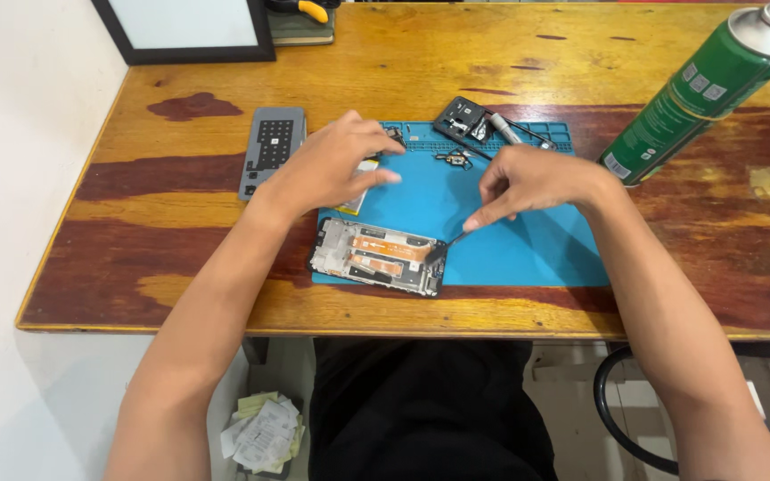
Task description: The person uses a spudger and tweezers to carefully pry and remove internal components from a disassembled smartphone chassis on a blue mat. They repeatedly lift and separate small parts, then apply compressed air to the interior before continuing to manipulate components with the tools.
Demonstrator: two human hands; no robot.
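I see the opened phone [376,256] lying flat on the blue mat's [528,254] near-left corner. My right hand [532,183] pinches thin tweezers [446,247], tips at its exposed board. My left hand [336,165] curls around a flat part [358,191]. The phone looks light, stiff and fragile: grip frame edges only.

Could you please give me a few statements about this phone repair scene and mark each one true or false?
1. The right hand holds a thin tool whose tip is at the opened phone. True.
2. The phone lies on the bare wood, off the blue mat. False: it lies at the mat's near left corner.
3. A green spray can is at the far right. True.
4. The left hand rests on the spray can. False: it hovers over the mat's left edge, far from the can.
5. A grey back cover lies left of the mat. True.
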